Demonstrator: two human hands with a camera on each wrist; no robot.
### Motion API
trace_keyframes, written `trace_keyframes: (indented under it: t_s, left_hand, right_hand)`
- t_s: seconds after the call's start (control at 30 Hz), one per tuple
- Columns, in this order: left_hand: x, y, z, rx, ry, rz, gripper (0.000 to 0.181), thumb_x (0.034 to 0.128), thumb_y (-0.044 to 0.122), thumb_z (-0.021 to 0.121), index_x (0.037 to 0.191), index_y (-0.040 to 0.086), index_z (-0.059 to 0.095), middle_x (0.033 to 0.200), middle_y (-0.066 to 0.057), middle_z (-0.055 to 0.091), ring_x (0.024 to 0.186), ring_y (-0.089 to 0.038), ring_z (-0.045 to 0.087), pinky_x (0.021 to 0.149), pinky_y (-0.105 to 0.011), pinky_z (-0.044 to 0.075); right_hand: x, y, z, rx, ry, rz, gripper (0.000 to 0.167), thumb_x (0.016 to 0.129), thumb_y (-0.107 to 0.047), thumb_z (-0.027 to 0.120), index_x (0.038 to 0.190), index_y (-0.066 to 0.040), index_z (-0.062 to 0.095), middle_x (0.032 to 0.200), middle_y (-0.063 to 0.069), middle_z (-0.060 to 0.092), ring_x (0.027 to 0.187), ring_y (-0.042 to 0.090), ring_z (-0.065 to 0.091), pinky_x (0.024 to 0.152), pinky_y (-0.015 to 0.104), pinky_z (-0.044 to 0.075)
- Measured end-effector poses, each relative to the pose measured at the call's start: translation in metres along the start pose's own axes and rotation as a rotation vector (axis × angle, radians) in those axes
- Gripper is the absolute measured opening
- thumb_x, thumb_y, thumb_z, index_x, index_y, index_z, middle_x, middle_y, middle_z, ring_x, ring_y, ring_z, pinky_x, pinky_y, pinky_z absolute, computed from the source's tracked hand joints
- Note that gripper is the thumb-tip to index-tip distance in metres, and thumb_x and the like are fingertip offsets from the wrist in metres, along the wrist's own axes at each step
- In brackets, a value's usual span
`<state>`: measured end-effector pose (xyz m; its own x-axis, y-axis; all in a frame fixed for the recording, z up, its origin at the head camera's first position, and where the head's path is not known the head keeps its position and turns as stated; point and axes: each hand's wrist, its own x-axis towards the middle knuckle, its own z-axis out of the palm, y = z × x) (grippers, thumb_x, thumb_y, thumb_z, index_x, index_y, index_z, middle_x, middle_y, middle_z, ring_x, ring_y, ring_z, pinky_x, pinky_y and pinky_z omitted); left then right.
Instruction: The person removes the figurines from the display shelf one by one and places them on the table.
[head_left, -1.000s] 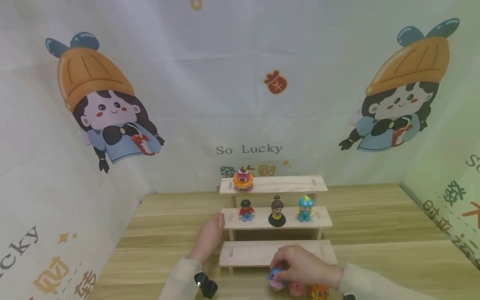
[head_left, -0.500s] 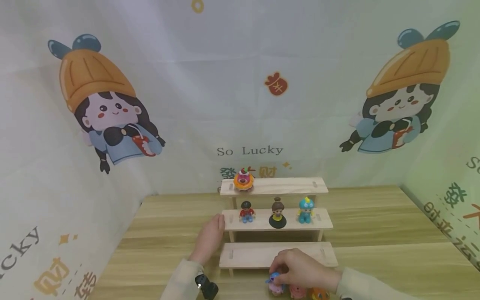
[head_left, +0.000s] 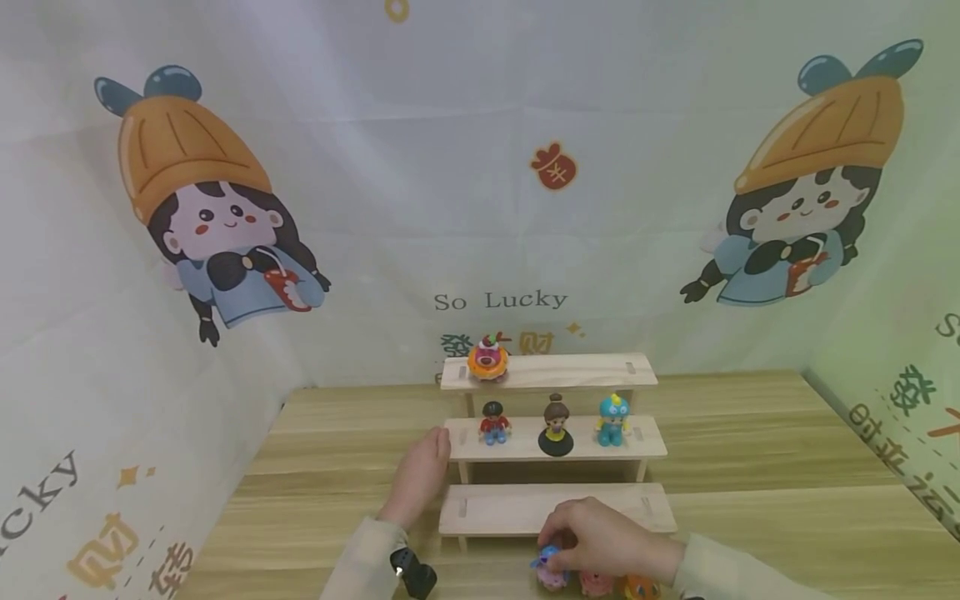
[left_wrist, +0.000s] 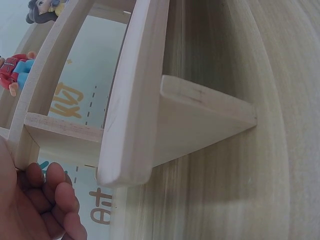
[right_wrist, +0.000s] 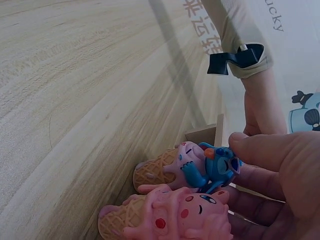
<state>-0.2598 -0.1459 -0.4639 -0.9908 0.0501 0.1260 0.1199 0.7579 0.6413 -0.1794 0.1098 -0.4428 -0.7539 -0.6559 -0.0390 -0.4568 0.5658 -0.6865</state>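
Right hand pinching the blue-and-pink figurine; left hand at the middle shelf's end

We find the blue-and-pink figurine (head_left: 552,577) in front of the lowest shelf (head_left: 510,510), near its front edge. The right hand (head_left: 603,533) has it between thumb and fingers, by the blue head, from above and the side. We read that hold as practical: the head stands clear of the neighbour, while the waffle-patterned lower part (right_wrist: 159,166) is left free. Whether the base rests on the tabletop (head_left: 750,475) or is slightly raised, we cannot tell.

The pink figurine (head_left: 596,585) stands just beside it, with the orange figurine (head_left: 642,589) beyond, partly under the hand. We judge the row was set close in for a short reach.

The left hand (head_left: 418,475) is at the left end of the middle shelf (head_left: 521,433). We note bent fingers in the left wrist view, but cannot tell whether they grip the wood or only rest against it. Our guess: it is there to steady a light stand.

On that shelf, the red-jacketed figure (head_left: 494,425), the bun-haired figure (head_left: 556,421) and the turquoise figure (head_left: 612,423) stand well apart, presumably so each shows. The ring-wearing figure (head_left: 487,362) is at the left of the top shelf (head_left: 573,369).
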Motion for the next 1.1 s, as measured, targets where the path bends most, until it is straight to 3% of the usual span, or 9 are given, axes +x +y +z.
trace_keyframes:
  t_s: [0.27,0.53,0.77,0.93,1.1]
  left_hand:
    - [0.0,0.001,-0.001,0.001,0.005,0.003,0.034,0.1043,0.025,0.028,0.088,0.006,0.051,0.065,-0.003,0.048,0.056,-0.015,0.042,0.052,-0.029,0.037]
    - [0.0,0.002,-0.001,0.011,0.011,0.015,0.034,0.1043,0.025,0.029,0.087,0.006,0.051,0.065,-0.003,0.048,0.057,-0.016,0.043,0.053,-0.03,0.037]
    - [0.0,0.002,-0.002,-0.004,-0.005,-0.012,0.035,0.1043,0.026,0.028,0.084,0.008,0.05,0.064,-0.002,0.048,0.054,-0.016,0.042,0.051,-0.029,0.036]
    - [0.0,0.002,-0.002,-0.005,-0.012,-0.015,0.036,0.1045,0.026,0.027,0.083,0.007,0.05,0.062,-0.003,0.048,0.053,-0.016,0.041,0.05,-0.029,0.035]
    - [0.0,0.002,-0.002,-0.004,-0.009,-0.013,0.036,0.1044,0.026,0.028,0.083,0.007,0.05,0.062,-0.003,0.047,0.053,-0.016,0.041,0.05,-0.029,0.035]
  right_hand:
    - [0.0,-0.002,-0.006,0.017,0.006,0.0,0.016,0.082,-0.02,0.074,0.093,-0.009,0.069,0.083,-0.012,0.061,0.073,-0.005,0.054,0.067,0.017,0.048]
    - [0.001,-0.01,-0.021,-0.091,0.047,-0.06,0.019,0.084,-0.022,0.073,0.096,-0.009,0.069,0.08,-0.013,0.061,0.071,-0.005,0.052,0.066,0.018,0.046]
    - [0.007,-0.027,-0.044,-0.186,0.103,-0.129,0.015,0.086,-0.02,0.071,0.096,-0.009,0.069,0.083,-0.009,0.064,0.073,-0.003,0.054,0.067,0.02,0.049]
    - [0.014,-0.036,-0.062,-0.176,0.156,-0.121,0.013,0.087,-0.019,0.07,0.096,-0.01,0.069,0.088,-0.003,0.068,0.077,0.001,0.059,0.068,0.021,0.05]
    - [0.026,-0.044,-0.085,-0.146,0.22,-0.058,0.013,0.09,-0.019,0.066,0.099,-0.01,0.068,0.089,-0.004,0.068,0.08,0.005,0.061,0.07,0.023,0.049]
